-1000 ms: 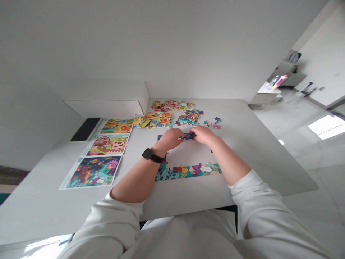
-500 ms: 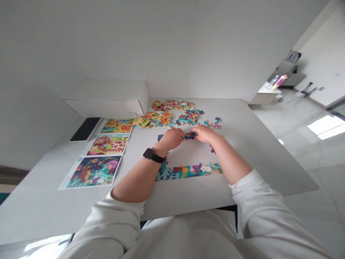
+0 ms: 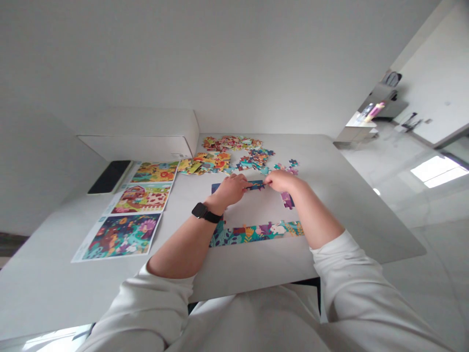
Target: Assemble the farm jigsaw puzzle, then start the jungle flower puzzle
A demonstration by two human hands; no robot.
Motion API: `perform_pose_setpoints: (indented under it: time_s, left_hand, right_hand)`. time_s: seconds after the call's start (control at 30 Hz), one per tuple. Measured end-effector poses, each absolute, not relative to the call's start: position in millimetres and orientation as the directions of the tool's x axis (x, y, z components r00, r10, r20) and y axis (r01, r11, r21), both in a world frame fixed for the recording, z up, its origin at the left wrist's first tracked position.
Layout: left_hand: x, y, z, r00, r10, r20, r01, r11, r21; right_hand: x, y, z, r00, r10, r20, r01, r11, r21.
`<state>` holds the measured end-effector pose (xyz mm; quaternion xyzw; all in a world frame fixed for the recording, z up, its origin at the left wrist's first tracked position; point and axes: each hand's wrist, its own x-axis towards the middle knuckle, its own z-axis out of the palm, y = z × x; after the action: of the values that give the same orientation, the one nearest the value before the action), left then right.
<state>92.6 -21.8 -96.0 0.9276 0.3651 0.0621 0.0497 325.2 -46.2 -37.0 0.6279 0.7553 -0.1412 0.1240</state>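
A dark blue jigsaw puzzle strip (image 3: 257, 185) lies along the far side of a partly joined frame of pieces. My left hand (image 3: 234, 189), with a black watch on its wrist, grips the strip's left part, fingers over the pieces. At the strip's right end, my right hand (image 3: 279, 181) is closed in a pinch at the edge; its fingertips partly hide what they hold. Purple jigsaw pieces (image 3: 287, 200) form the right side below my right hand. Nearest me runs the joined bottom row (image 3: 256, 233), with leaves and a white rabbit. My left forearm covers much of the left side.
Loose piles of red-green (image 3: 232, 143), yellow (image 3: 207, 163) and blue pieces (image 3: 255, 159) lie behind the frame. Pink and teal pieces (image 3: 289, 168) sit behind my right hand. At left are a printed picture sheet (image 3: 122, 234), a black phone (image 3: 110, 177) and a white box (image 3: 137, 142).
The strip has come down flatter against the table. My right hand has shifted slightly at its right end, and more of the purple pieces show. The view has turned slightly.
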Motion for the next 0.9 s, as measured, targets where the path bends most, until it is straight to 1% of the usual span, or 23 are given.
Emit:
perform_pose_setpoints:
  time_s: [0.1,0.27,0.47,0.7,0.9]
  left_hand:
    - [93.0,-23.2,-96.3,0.734,0.674,0.082,0.666,-0.738,0.107]
    - [93.6,-25.7,-97.7,0.723,0.684,0.093,0.68,-0.729,0.076]
    - [89.7,-21.4,-95.6,0.738,0.673,0.051,0.665,-0.738,0.111]
    - [93.4,-26.3,-98.9,0.735,0.674,0.071,0.674,-0.738,0.03]
    - [93.4,-27.6,-95.1,0.748,0.66,0.07,0.659,-0.751,0.037]
  right_hand:
    - [315.7,-51.5,-29.5,-0.2,0.874,-0.443,0.972,0.233,0.022]
    - [300.7,-58.5,-23.6,-0.167,0.852,-0.496,0.965,0.245,0.096]
    - [298.9,-57.4,-27.8,-0.149,0.865,-0.479,0.978,0.2,0.057]
    - [296.8,-56.2,-31.7,-0.143,0.874,-0.464,0.981,0.188,0.05]
    - [295.8,-58.0,-29.2,-0.137,0.867,-0.478,0.983,0.18,0.044]
